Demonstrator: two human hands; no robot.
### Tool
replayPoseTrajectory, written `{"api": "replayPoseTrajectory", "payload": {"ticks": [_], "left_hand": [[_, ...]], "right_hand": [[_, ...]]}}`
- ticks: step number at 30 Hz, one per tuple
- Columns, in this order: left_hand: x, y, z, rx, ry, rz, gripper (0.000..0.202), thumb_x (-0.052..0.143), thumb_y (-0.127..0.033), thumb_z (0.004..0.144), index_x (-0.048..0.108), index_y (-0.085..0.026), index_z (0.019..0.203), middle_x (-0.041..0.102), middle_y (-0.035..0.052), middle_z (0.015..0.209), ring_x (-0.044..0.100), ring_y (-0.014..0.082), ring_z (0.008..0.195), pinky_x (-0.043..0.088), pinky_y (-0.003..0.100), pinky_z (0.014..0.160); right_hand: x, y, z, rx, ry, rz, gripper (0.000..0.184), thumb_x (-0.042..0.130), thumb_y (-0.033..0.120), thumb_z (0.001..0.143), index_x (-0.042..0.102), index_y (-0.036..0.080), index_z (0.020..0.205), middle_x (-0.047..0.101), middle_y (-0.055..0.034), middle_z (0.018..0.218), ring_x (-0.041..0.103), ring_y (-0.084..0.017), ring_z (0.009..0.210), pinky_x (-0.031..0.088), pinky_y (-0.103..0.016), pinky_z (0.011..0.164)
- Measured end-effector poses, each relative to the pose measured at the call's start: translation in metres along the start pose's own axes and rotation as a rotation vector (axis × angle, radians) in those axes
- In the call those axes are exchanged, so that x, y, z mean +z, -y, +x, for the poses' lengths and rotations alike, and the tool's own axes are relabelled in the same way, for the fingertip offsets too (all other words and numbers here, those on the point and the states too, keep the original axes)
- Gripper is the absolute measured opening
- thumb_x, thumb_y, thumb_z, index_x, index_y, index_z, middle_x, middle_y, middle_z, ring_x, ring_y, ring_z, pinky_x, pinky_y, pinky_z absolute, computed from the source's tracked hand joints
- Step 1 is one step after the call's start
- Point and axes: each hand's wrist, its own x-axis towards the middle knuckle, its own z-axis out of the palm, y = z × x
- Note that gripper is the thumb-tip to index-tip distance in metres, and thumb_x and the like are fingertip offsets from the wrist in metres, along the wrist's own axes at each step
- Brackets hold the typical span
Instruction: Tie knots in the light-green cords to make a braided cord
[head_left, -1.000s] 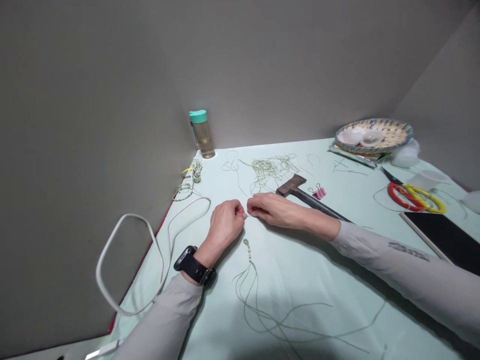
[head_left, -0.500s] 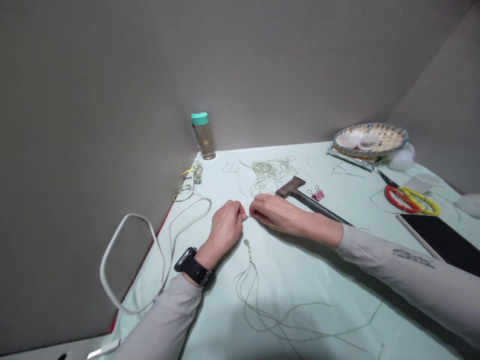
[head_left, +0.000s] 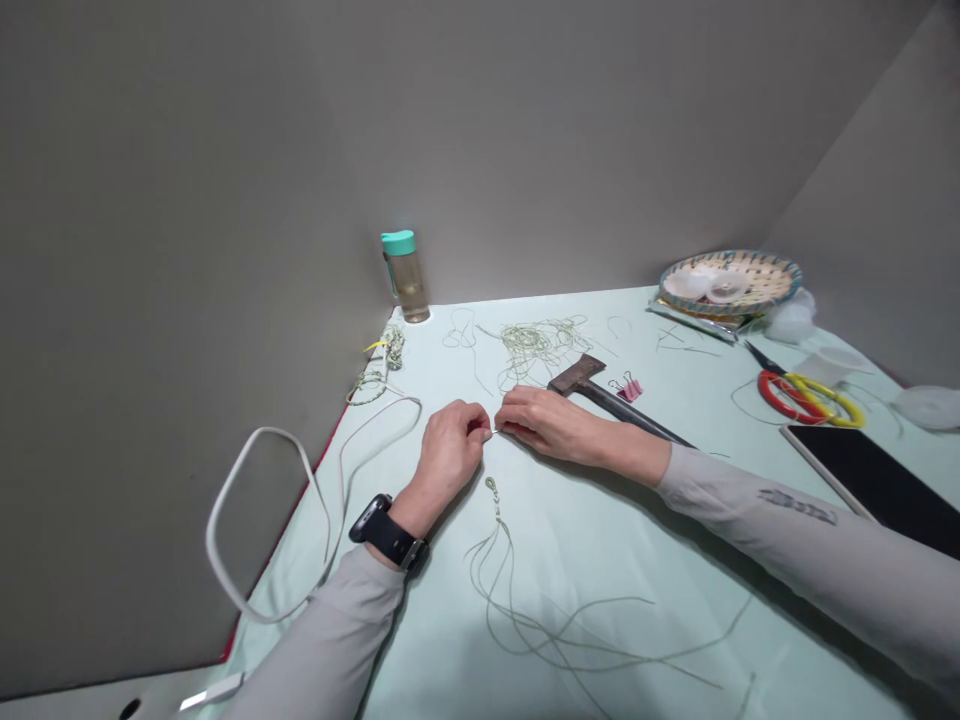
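Observation:
Over the middle of the table, my left hand (head_left: 450,448) and my right hand (head_left: 551,425) meet almost fingertip to fingertip. Both are closed in a pinch on a short, thin, thread-like strand (head_left: 494,432), mostly hidden by the fingers. Just below them lies a green cord piece (head_left: 493,490) with a small loop, a knotted part and several long loose strands spreading toward me. A hatchet (head_left: 583,373) with a dark handle lies behind my right hand and forearm. Beyond my fingers sits a tangle of thin green cord (head_left: 534,345).
A pink binder clip (head_left: 630,389), red-and-yellow scissors (head_left: 806,395) and a black-screened tablet (head_left: 877,480) lie on the right. A woven basket (head_left: 780,280) stands at the back right, a water bottle (head_left: 407,280) at the back left. A white cable (head_left: 225,490) loops over the left edge.
My fingertips have drawn slightly closer together, and less of the strand shows between them. The view has shifted a little; the things on the table stay in place.

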Motion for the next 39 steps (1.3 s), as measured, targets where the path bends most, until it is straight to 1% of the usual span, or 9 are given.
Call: {"api": "replayPoseTrajectory", "payload": {"ticks": [5, 8, 11, 15, 17, 21, 25, 33, 39], "left_hand": [[-0.001, -0.001, -0.005, 0.045, 0.006, 0.074, 0.013, 0.059, -0.026, 0.093, 0.066, -0.015, 0.097, 0.069, 0.0042, 0.099, 0.067, 0.0185, 0.088, 0.057, 0.039, 0.080], [-0.005, -0.005, -0.015, 0.067, 0.023, 0.122, 0.014, 0.059, -0.025, 0.093, 0.066, -0.016, 0.101, 0.069, 0.0044, 0.100, 0.067, 0.0183, 0.088, 0.057, 0.038, 0.079], [-0.007, -0.012, -0.030, 0.081, 0.029, 0.172, 0.015, 0.059, -0.024, 0.093, 0.065, -0.017, 0.106, 0.068, 0.0057, 0.106, 0.066, 0.0198, 0.093, 0.057, 0.039, 0.079], [-0.004, -0.016, -0.041, 0.085, 0.018, 0.195, 0.017, 0.058, -0.023, 0.093, 0.064, -0.018, 0.109, 0.065, 0.0070, 0.114, 0.064, 0.0211, 0.098, 0.057, 0.040, 0.081], [-0.001, -0.014, -0.039, 0.075, 0.006, 0.186, 0.017, 0.058, -0.023, 0.094, 0.064, -0.018, 0.109, 0.066, 0.0065, 0.112, 0.064, 0.0204, 0.096, 0.057, 0.039, 0.080], [0.005, -0.009, -0.028, 0.025, -0.033, 0.161, 0.015, 0.057, -0.024, 0.094, 0.064, -0.017, 0.106, 0.067, 0.0052, 0.104, 0.066, 0.0182, 0.088, 0.057, 0.037, 0.077], [0.006, -0.007, -0.020, 0.026, -0.042, 0.159, 0.013, 0.058, -0.024, 0.094, 0.065, -0.016, 0.102, 0.068, 0.0046, 0.101, 0.066, 0.0179, 0.088, 0.057, 0.037, 0.078], [0.005, -0.012, -0.026, 0.060, 0.022, 0.250, 0.015, 0.058, -0.025, 0.094, 0.065, -0.016, 0.104, 0.068, 0.0047, 0.101, 0.066, 0.0184, 0.088, 0.057, 0.037, 0.076], [-0.001, -0.021, -0.035, 0.062, 0.057, 0.305, 0.014, 0.059, -0.023, 0.093, 0.064, -0.016, 0.104, 0.067, 0.0051, 0.104, 0.066, 0.0188, 0.089, 0.058, 0.036, 0.073]], "right_hand": [[0.002, 0.001, 0.000, 0.016, -0.033, 0.019, 0.014, 0.058, 0.026, 0.095, 0.063, 0.013, 0.094, 0.064, -0.0024, 0.091, 0.063, -0.015, 0.083, 0.054, -0.033, 0.074], [0.004, 0.002, 0.000, 0.028, -0.054, 0.026, 0.015, 0.058, 0.027, 0.095, 0.063, 0.013, 0.093, 0.064, -0.0022, 0.090, 0.063, -0.015, 0.082, 0.054, -0.033, 0.074], [0.005, 0.003, -0.001, 0.030, -0.070, 0.029, 0.015, 0.058, 0.027, 0.095, 0.063, 0.013, 0.093, 0.064, -0.0023, 0.090, 0.063, -0.015, 0.082, 0.054, -0.033, 0.074], [0.006, 0.002, -0.003, 0.012, -0.078, 0.027, 0.015, 0.058, 0.027, 0.095, 0.062, 0.013, 0.093, 0.064, -0.0024, 0.091, 0.062, -0.015, 0.082, 0.054, -0.032, 0.074], [0.007, 0.001, -0.004, -0.006, -0.078, 0.027, 0.015, 0.057, 0.027, 0.095, 0.062, 0.013, 0.093, 0.063, -0.0025, 0.091, 0.062, -0.015, 0.083, 0.053, -0.032, 0.074], [0.008, 0.000, -0.005, -0.033, -0.080, 0.025, 0.014, 0.057, 0.027, 0.095, 0.062, 0.013, 0.096, 0.063, -0.0029, 0.093, 0.062, -0.015, 0.084, 0.053, -0.032, 0.073], [0.008, -0.001, -0.006, -0.034, -0.094, 0.031, 0.013, 0.057, 0.025, 0.095, 0.062, 0.013, 0.096, 0.063, -0.0030, 0.094, 0.062, -0.015, 0.084, 0.054, -0.032, 0.074], [0.008, -0.002, -0.006, -0.028, -0.124, 0.049, 0.014, 0.057, 0.026, 0.095, 0.063, 0.013, 0.096, 0.063, -0.0025, 0.092, 0.062, -0.015, 0.084, 0.054, -0.033, 0.074], [0.011, 0.001, -0.007, -0.013, -0.144, 0.050, 0.013, 0.058, 0.025, 0.095, 0.062, 0.013, 0.093, 0.063, -0.0025, 0.092, 0.062, -0.015, 0.083, 0.054, -0.032, 0.073]]}}
